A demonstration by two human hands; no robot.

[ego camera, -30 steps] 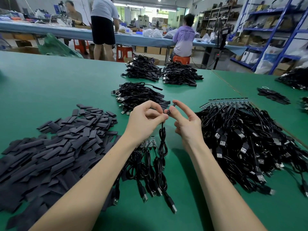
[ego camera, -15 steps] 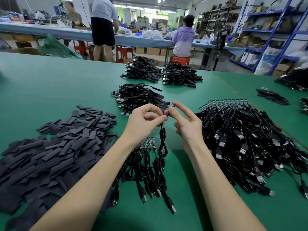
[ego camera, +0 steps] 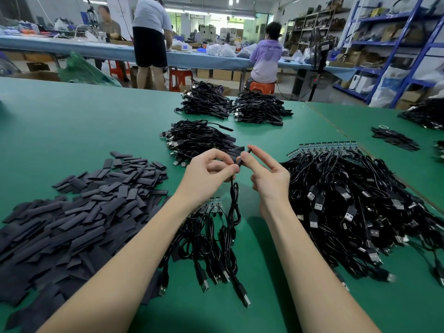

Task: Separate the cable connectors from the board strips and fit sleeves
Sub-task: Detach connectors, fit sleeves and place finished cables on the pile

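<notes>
My left hand (ego camera: 206, 175) pinches the top of a black cable (ego camera: 234, 207) that hangs down to the green table (ego camera: 72, 121). My right hand (ego camera: 269, 176) pinches a black sleeve (ego camera: 241, 159) at the cable's upper end, fingertips of both hands almost meeting. Beneath my hands lies a short board strip (ego camera: 211, 204) with several USB cables (ego camera: 211, 255) attached. A heap of flat black sleeves (ego camera: 72, 212) spreads to the left. A large heap of cables on board strips (ego camera: 355, 203) lies to the right.
Three piles of sleeved cables (ego camera: 199, 138) (ego camera: 206, 99) (ego camera: 259, 108) lie farther back. More black parts (ego camera: 394, 138) lie on the neighbouring table at right. People work at a blue bench (ego camera: 72, 48) behind; shelving (ego camera: 396, 44) stands at the far right.
The sleeve between my fingertips has shifted slightly along the cable end; my hands stay close together at nearly the same spot. The piles have not moved.
</notes>
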